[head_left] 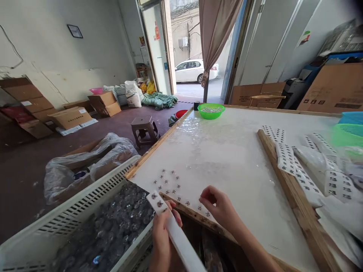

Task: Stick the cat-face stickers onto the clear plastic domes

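Note:
A long white strip (181, 241) with two dark printed marks near its upper end lies in my left hand (164, 230), whose fingers are wrapped round it. My right hand (215, 204) hangs over the near edge of the white tabletop (227, 151), thumb and forefinger pinched together; whatever is between the fingertips is too small to name. Small clear pieces with dark marks (172, 181) are scattered on the tabletop beyond the strip, and several lie along its wooden edge near my right hand.
A white crate (85, 200) of clear round pieces stands at lower left. A green bowl (211, 111) sits at the far corner. A wooden bar (292, 189) and printed strips (286, 158) lie on the right. A stool (144, 128) stands beyond the table's left side.

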`<state>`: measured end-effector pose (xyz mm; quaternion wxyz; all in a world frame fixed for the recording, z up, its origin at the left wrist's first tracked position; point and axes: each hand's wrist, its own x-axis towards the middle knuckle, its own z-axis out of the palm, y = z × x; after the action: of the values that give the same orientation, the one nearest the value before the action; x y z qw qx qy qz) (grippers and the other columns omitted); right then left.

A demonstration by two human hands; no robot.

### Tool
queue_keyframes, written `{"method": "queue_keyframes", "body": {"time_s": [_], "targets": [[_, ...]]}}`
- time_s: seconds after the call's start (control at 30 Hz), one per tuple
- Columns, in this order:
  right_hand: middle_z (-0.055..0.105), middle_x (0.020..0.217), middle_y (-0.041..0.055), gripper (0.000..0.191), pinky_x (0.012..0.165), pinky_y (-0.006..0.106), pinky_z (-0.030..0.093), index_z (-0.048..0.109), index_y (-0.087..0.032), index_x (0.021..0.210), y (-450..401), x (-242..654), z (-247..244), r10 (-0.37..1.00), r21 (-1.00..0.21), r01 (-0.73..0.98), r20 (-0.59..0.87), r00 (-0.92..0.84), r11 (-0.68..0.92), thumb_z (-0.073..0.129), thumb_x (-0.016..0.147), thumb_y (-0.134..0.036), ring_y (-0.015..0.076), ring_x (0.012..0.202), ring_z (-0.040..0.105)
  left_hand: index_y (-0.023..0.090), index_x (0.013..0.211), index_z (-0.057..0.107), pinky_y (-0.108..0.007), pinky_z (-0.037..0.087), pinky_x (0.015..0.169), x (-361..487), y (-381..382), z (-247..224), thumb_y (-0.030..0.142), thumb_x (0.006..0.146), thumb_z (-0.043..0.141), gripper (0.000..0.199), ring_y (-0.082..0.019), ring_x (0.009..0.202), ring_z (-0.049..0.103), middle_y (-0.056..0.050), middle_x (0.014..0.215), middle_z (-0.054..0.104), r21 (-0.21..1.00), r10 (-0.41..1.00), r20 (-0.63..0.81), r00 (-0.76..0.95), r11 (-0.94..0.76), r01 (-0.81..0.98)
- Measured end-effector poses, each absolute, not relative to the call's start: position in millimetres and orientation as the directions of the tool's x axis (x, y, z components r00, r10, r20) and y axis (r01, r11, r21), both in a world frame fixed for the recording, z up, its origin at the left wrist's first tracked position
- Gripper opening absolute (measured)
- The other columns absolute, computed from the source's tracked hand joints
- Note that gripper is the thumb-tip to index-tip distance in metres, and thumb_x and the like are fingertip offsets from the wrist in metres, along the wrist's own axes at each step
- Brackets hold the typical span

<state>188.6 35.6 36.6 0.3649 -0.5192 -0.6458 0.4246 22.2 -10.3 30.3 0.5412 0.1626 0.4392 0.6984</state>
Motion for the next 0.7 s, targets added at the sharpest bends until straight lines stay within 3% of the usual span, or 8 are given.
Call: {"method": "queue_keyframes", "body": {"time_s": [0.17, 0.27, 0.4, 0.6, 0.7], "targets": [[0.054, 0.07, 0.0007, 0.005, 0.057, 0.023, 0.035, 0.052, -0.017, 0.074, 29.1, 154.8, 46.5, 0.945, -0.908, 0.342, 0.142, -0.295, 0.243, 0.05, 0.078, -0.019, 0.0117, 0.064, 0.047, 0.012, 0.08, 0.057, -0.018, 0.024, 0.032, 18.8, -5.1, 23.6, 0.041, 0.066, 0.065, 0.033, -0.006, 0.03, 0.035, 0.002, 0.046, 0.05, 0.885, 0.941, -0.242, -0.238, 0.114, -0.451], [0.053, 0.074, 0.0009, 0.004, 0.058, 0.022, 0.034, 0.052, -0.017, 0.075, 27.3, 148.4, 48.9, 0.934, -0.898, 0.345, 0.161, -0.318, 0.272, 0.05, 0.079, -0.016, 0.0113, 0.065, 0.046, 0.012, 0.075, 0.057, -0.018, 0.022, 0.033, 17.9, -5.4, 17.5, 0.047, 0.066, 0.067, 0.037, -0.006, 0.03, 0.035, 0.004, 0.037, 0.042, 0.913, 0.943, -0.277, -0.186, 0.198, -0.357], [0.052, 0.075, 0.0007, 0.006, 0.06, 0.022, 0.034, 0.051, -0.016, 0.074, 25.2, 149.9, 49.4, 0.92, -0.914, 0.297, 0.16, -0.357, 0.275, 0.05, 0.079, -0.014, 0.0109, 0.068, 0.046, 0.012, 0.071, 0.057, -0.017, 0.021, 0.036, 20.0, -8.7, 19.9, 0.043, 0.068, 0.067, 0.034, -0.005, 0.032, 0.035, 0.004, 0.038, 0.041, 0.907, 0.95, -0.266, -0.162, 0.19, -0.375], [0.044, 0.067, -0.0023, 0.022, 0.057, 0.021, 0.031, 0.045, -0.016, 0.076, 25.3, 157.0, 46.3, 0.912, -0.983, -0.183, 0.057, -0.406, -0.02, 0.054, 0.083, -0.034, 0.0085, 0.063, 0.04, 0.011, 0.076, 0.06, -0.017, 0.019, 0.036, 16.6, -7.0, 21.1, 0.044, 0.069, 0.067, 0.034, -0.004, 0.031, 0.031, 0.005, 0.038, 0.038, 0.855, 0.949, -0.287, -0.127, 0.194, -0.481], [0.046, 0.068, -0.0012, 0.026, 0.059, 0.021, 0.032, 0.046, -0.014, 0.077, 25.3, 155.2, 42.8, 0.899, -0.966, -0.243, 0.032, -0.436, -0.083, 0.058, 0.081, -0.037, 0.0088, 0.064, 0.042, 0.012, 0.077, 0.06, -0.018, 0.021, 0.036, 16.4, -6.9, 18.8, 0.043, 0.07, 0.067, 0.033, -0.005, 0.032, 0.033, 0.004, 0.038, 0.04, 0.878, 0.948, -0.271, -0.166, 0.172, -0.447]]}}
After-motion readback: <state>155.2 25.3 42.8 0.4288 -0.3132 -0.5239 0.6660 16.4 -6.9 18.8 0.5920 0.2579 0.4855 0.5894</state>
